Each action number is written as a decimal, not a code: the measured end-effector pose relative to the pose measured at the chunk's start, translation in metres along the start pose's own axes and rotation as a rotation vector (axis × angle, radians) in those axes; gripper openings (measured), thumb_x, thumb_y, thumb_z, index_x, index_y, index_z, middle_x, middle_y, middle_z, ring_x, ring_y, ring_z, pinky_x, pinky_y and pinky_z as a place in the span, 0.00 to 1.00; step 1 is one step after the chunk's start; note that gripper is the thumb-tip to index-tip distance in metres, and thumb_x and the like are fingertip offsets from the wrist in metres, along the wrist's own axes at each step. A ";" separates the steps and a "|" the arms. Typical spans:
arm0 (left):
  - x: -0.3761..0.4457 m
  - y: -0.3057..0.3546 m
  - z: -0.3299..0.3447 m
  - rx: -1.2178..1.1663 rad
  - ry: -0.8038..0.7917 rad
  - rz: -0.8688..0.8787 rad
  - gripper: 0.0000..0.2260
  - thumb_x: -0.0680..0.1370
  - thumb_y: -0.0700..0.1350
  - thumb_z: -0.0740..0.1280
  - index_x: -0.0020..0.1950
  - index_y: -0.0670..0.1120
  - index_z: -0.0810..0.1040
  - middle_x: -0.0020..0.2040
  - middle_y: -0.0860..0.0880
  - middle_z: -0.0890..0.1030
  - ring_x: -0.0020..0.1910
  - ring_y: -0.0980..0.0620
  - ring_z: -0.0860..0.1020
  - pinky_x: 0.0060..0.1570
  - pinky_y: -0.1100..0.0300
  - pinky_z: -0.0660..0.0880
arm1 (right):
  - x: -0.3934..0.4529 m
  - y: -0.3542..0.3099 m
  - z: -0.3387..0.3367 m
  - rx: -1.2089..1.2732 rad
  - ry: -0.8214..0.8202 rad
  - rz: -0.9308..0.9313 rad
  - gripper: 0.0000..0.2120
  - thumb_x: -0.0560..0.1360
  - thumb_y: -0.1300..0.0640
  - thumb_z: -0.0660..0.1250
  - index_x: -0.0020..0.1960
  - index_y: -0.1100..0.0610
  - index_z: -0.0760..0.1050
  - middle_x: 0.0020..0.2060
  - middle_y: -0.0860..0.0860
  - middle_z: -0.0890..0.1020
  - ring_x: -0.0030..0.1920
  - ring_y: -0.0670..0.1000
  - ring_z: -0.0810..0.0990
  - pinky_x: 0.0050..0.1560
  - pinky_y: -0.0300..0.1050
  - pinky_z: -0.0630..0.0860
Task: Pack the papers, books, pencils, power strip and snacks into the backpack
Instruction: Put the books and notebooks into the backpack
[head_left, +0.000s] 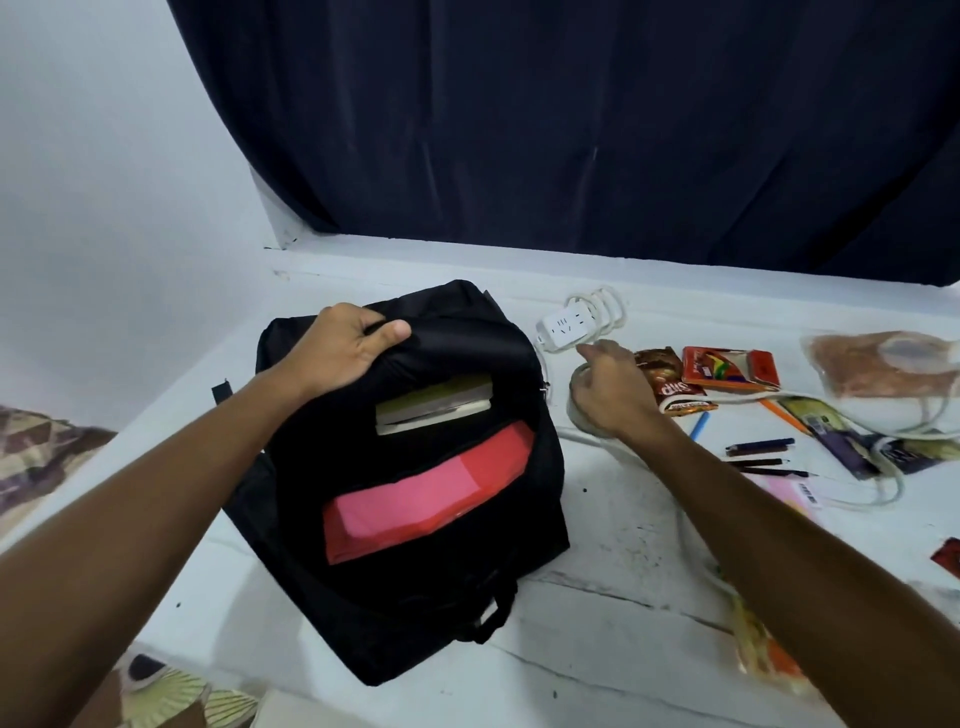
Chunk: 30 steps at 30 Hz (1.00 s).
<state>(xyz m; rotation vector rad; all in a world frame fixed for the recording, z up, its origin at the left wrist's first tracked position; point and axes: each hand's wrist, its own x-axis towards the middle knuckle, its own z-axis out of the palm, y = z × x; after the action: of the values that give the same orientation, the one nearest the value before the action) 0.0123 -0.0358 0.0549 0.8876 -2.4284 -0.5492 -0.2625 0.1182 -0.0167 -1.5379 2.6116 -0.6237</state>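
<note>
Left grip (345, 347) pinches the backpack (415, 483) rim at 12 o'clock; right grip (610, 395) curls round the cable (587, 434) on the worktop (613, 525), power strip (566, 326) at 11 o'clock of it. Rigid, light block, floppy cord: gather coils, lift by body

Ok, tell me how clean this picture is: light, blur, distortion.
Head view: soft, even light and no hard glare on the white table; wide-angle bending bows the dark curtain; the right hand on the power strip cord is slightly smeared; the black backpack loses detail in shadow.
</note>
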 end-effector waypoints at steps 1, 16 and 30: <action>0.000 -0.001 0.000 -0.007 -0.002 -0.002 0.32 0.73 0.62 0.58 0.35 0.29 0.70 0.31 0.44 0.65 0.32 0.50 0.65 0.32 0.59 0.60 | -0.006 -0.010 -0.004 0.196 0.038 0.008 0.22 0.75 0.53 0.58 0.68 0.57 0.71 0.61 0.57 0.76 0.61 0.57 0.74 0.59 0.50 0.71; -0.030 -0.031 0.001 -0.059 -0.025 0.084 0.23 0.73 0.62 0.59 0.30 0.44 0.61 0.29 0.49 0.59 0.27 0.56 0.60 0.27 0.64 0.58 | -0.081 -0.070 0.034 0.744 -0.101 0.219 0.25 0.70 0.69 0.64 0.65 0.53 0.71 0.48 0.48 0.77 0.49 0.49 0.76 0.47 0.35 0.68; -0.038 -0.004 0.034 -0.206 -0.074 0.161 0.22 0.75 0.60 0.58 0.29 0.48 0.57 0.27 0.52 0.58 0.24 0.57 0.61 0.27 0.65 0.59 | -0.132 -0.055 0.020 0.735 0.048 0.369 0.24 0.69 0.69 0.65 0.63 0.54 0.76 0.47 0.51 0.80 0.46 0.50 0.77 0.39 0.36 0.69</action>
<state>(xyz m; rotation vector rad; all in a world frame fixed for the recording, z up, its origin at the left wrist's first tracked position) 0.0199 -0.0066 0.0141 0.5914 -2.4273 -0.7662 -0.1453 0.2003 -0.0360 -0.8070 2.1929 -1.3678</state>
